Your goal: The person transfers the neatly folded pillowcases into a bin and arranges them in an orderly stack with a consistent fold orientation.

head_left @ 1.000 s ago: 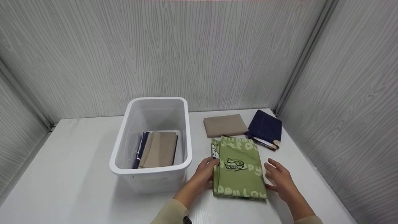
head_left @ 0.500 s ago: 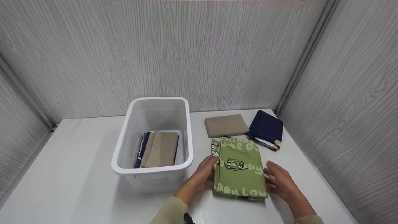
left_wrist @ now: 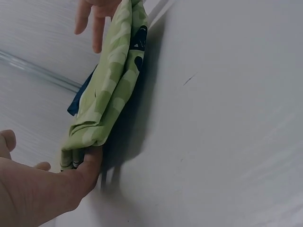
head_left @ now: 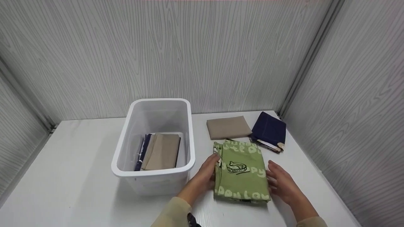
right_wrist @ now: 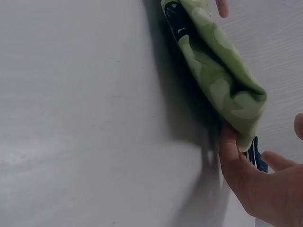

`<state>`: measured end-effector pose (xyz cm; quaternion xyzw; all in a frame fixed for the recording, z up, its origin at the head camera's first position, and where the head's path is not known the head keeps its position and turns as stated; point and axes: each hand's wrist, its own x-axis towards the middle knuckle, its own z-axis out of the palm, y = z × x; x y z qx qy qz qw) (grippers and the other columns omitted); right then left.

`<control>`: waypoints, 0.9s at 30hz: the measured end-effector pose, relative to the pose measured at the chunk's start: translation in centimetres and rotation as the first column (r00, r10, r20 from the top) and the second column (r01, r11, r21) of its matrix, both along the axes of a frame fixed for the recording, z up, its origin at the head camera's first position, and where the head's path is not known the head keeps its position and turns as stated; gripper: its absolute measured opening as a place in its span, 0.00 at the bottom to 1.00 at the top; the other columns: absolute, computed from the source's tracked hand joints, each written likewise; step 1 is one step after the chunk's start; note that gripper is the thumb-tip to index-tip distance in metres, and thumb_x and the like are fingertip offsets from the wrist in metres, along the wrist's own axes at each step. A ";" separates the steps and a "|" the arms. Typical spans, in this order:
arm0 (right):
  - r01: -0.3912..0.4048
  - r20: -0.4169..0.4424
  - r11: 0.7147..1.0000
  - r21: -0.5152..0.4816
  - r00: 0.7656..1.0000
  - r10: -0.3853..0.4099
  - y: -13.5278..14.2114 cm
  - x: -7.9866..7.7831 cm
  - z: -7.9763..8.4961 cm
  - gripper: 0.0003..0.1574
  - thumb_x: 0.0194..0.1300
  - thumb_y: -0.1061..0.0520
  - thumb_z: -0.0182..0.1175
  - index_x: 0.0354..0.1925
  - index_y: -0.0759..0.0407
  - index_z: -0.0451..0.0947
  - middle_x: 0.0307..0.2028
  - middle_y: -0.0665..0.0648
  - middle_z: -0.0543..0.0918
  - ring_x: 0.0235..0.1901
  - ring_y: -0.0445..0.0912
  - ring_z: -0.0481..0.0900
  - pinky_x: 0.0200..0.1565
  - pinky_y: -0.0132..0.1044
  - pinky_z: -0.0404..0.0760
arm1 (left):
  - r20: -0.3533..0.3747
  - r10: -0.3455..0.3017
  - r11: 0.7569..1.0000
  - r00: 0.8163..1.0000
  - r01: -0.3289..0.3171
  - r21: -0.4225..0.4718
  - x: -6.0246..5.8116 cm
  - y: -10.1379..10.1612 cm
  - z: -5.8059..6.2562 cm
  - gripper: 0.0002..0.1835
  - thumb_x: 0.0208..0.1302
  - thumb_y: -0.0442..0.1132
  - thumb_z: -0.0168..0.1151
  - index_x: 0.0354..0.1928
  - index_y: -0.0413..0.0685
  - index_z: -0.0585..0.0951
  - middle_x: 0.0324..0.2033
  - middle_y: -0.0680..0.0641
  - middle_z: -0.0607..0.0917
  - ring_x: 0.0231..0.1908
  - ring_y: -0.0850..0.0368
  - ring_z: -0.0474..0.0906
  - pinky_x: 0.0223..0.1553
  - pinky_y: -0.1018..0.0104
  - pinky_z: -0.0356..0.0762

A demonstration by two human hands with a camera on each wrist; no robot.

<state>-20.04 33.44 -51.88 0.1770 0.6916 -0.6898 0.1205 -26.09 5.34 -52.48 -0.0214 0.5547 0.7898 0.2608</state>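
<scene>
A folded green cloth (head_left: 243,179) with pale lettering and a black bowl drawing lies on the white table. My left hand (head_left: 202,176) is at its left edge; in the left wrist view, fingers touch the lower fold while the thumb stands apart. At the opposite edge is my right hand (head_left: 284,184). In the right wrist view, a finger of that hand (right_wrist: 265,189) reaches against the underside of the cloth (right_wrist: 213,75), and the thumb is off it. Some fingertips are hidden by the cloth.
Left of the hands stands a white plastic bin (head_left: 153,173), holding beige (head_left: 162,151) and navy folded cloths (head_left: 143,151) on edge. Behind the green cloth lie a folded beige cloth (head_left: 228,127) and a folded navy cloth (head_left: 270,129). Grey wood-grain panels (head_left: 164,56) enclose the table.
The right hand has come in against the cloth's right edge. The green cloth has shifted very slightly left, and the left hand's fingertips sit a little higher along its left edge.
</scene>
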 end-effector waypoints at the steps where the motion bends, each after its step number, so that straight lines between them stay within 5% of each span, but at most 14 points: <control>1: -0.008 -0.005 1.000 0.003 1.000 0.008 -0.1 0.0 0.0 0.46 0.76 0.36 0.46 0.80 0.47 0.40 0.76 0.71 0.51 0.73 0.71 0.52 0.69 0.63 0.61 | -0.006 -0.003 1.000 1.000 0.003 -0.019 0.0 -0.1 0.0 0.38 0.72 0.55 0.51 0.78 0.53 0.54 0.66 0.36 0.66 0.55 0.43 0.74 0.52 0.52 0.79; 6: -0.017 -0.021 1.000 0.013 1.000 0.018 -0.2 -0.2 -0.1 0.49 0.72 0.32 0.50 0.80 0.44 0.43 0.75 0.71 0.52 0.72 0.70 0.53 0.67 0.63 0.64 | -0.006 -0.023 0.998 1.000 0.023 -0.066 -0.1 -0.2 0.0 0.37 0.71 0.59 0.50 0.78 0.59 0.56 0.55 0.38 0.74 0.46 0.47 0.78 0.43 0.55 0.81; 10: -0.008 -0.024 1.000 0.015 1.000 0.008 -0.1 -0.3 -0.1 0.48 0.72 0.33 0.50 0.80 0.45 0.45 0.75 0.71 0.55 0.72 0.69 0.57 0.62 0.55 0.72 | -0.019 -0.030 0.999 0.999 0.030 -0.021 -0.2 -0.3 0.0 0.36 0.72 0.59 0.48 0.77 0.57 0.57 0.48 0.39 0.79 0.42 0.51 0.80 0.43 0.56 0.81; 21: -0.064 -0.012 0.995 0.075 0.998 0.065 0.0 -1.2 -0.1 0.44 0.73 0.35 0.51 0.79 0.45 0.50 0.75 0.70 0.54 0.70 0.70 0.59 0.62 0.57 0.73 | -0.033 -0.069 0.997 0.997 0.068 -0.048 -0.7 -0.1 0.2 0.35 0.72 0.52 0.50 0.78 0.57 0.56 0.59 0.34 0.75 0.48 0.43 0.81 0.46 0.52 0.82; 27: -0.098 0.004 0.978 0.182 0.995 0.099 -0.1 -1.6 0.1 0.40 0.73 0.44 0.56 0.77 0.46 0.56 0.76 0.67 0.52 0.69 0.66 0.63 0.53 0.49 0.80 | -0.198 -0.129 0.979 0.972 0.092 -0.183 -1.1 0.0 0.1 0.33 0.71 0.41 0.53 0.76 0.49 0.61 0.66 0.34 0.67 0.56 0.44 0.74 0.56 0.50 0.77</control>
